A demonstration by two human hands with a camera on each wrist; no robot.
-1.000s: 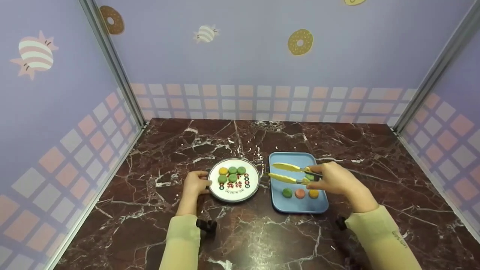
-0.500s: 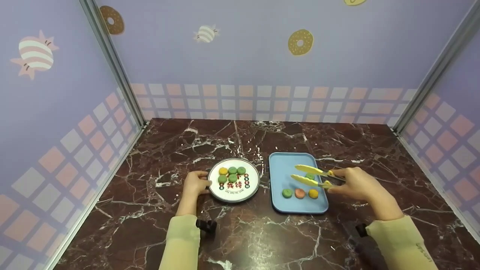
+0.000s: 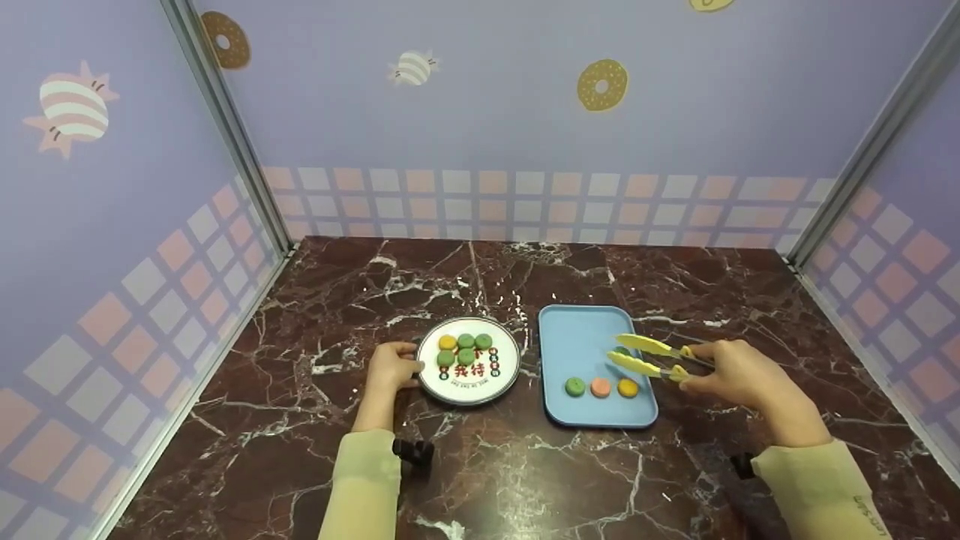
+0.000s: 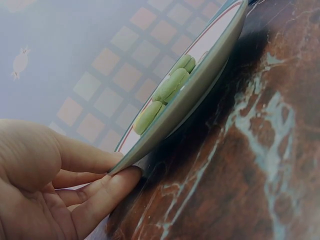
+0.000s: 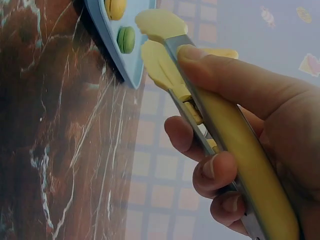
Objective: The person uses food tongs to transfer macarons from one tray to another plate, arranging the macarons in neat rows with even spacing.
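Observation:
With thumb and fingers, my left hand [image 3: 394, 366] pinches the left rim of a round white plate [image 3: 469, 388] printed with red characters. On the plate sit one yellow macaron [image 3: 448, 342] and several green macarons [image 4: 172, 85]. My right hand [image 3: 739, 377] grips yellow-tipped tongs [image 5: 235, 135], their tips parted over the right side of a blue tray [image 3: 577, 330]. Between those tips, partly hidden, a green macaron [image 3: 622, 351] lies on the tray. Nearer the front, a green macaron [image 3: 575, 387], a pink macaron [image 3: 600, 388] and a yellow macaron [image 3: 628, 388] form a row.
A dark red marbled tabletop [image 3: 495, 480] bears both plate and tray, which stand slightly apart. Purple panels with pink and white checks [image 3: 491, 195] enclose the back and sides. Black wrist cameras show at both cuffs.
My right hand has drawn the tongs rightward, from the tray's left edge to the green macaron at its right side. The left hand and plate have stayed in place.

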